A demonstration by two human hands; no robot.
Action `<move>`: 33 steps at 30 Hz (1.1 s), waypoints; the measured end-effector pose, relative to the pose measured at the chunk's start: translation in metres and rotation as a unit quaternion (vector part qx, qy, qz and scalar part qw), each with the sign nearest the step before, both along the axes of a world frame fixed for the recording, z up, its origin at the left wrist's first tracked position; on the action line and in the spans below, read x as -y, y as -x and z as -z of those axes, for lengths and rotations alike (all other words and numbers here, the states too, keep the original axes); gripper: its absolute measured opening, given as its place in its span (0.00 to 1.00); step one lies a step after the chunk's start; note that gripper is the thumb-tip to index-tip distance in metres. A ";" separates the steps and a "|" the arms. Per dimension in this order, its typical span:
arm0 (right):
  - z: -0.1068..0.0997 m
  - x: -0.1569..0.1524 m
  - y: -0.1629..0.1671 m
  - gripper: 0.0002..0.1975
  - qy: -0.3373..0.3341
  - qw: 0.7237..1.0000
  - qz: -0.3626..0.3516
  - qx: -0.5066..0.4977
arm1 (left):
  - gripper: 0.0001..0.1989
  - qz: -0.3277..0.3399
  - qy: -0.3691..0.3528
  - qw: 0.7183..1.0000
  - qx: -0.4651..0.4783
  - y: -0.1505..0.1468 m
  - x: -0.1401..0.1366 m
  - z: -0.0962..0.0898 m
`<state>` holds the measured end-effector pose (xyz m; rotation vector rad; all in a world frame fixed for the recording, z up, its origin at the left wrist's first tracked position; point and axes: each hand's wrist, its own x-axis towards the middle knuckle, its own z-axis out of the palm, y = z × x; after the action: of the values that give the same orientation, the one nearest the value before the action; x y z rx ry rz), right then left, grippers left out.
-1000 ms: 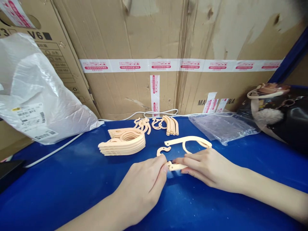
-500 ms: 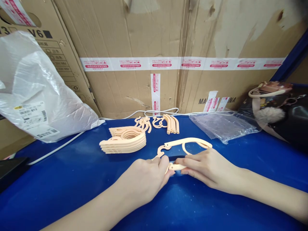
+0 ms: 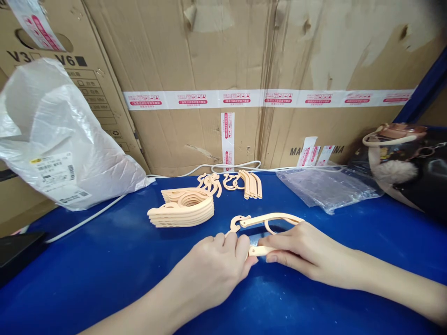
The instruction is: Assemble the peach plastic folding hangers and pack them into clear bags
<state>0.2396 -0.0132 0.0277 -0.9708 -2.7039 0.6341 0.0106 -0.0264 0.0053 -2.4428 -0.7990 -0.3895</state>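
Observation:
Between my hands is a peach plastic folding hanger, with its long curved arm [image 3: 268,217] at the back and a short piece of it [image 3: 260,251] showing between my fingertips. My left hand [image 3: 220,265] is closed on the hook piece [image 3: 235,224], whose near end is hidden by my fingers. My right hand [image 3: 307,249] pinches the arm part from the right, its fingertips close to those of my left hand. A stack of several folded peach hangers [image 3: 185,218] lies behind my left hand. Loose hook pieces [image 3: 211,182] and curved arm pieces [image 3: 250,184] lie farther back.
A white plastic parcel bag [image 3: 70,153] leans at the left, above a dark flat object [image 3: 21,256]. A clear plastic bag [image 3: 324,186] lies at the right near a black bag [image 3: 426,181]. Large cardboard boxes [image 3: 195,60] stand behind the blue tabletop [image 3: 115,270], with a white cable along their base.
The view has tilted up slightly. Both hands have come a little nearer with the hanger, and my left fingers have curled further around the hook piece.

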 end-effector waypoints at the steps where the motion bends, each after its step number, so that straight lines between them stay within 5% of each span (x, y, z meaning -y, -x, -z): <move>1: 0.000 0.000 0.000 0.15 0.002 1.000 -0.001 -0.001 | 0.11 0.001 0.001 1.000 0.006 0.000 0.000 0.000; 18: 0.004 -0.002 0.000 0.15 -0.007 1.000 -0.016 0.000 | 0.15 0.030 0.055 0.996 0.072 0.000 -0.001 0.002; 27: 0.007 -0.006 -0.004 0.14 -0.190 0.981 -0.038 -0.015 | 0.09 0.031 0.217 0.968 0.121 0.002 -0.001 0.000; 33: -0.004 -0.017 -0.016 0.11 -0.294 0.950 0.047 -0.091 | 0.06 -0.012 0.238 0.963 0.122 0.005 -0.006 -0.007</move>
<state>0.2555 0.0040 0.0312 -0.8205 -2.4275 -0.1055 0.0053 -0.0201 0.0126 -2.8603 -1.1356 -0.5500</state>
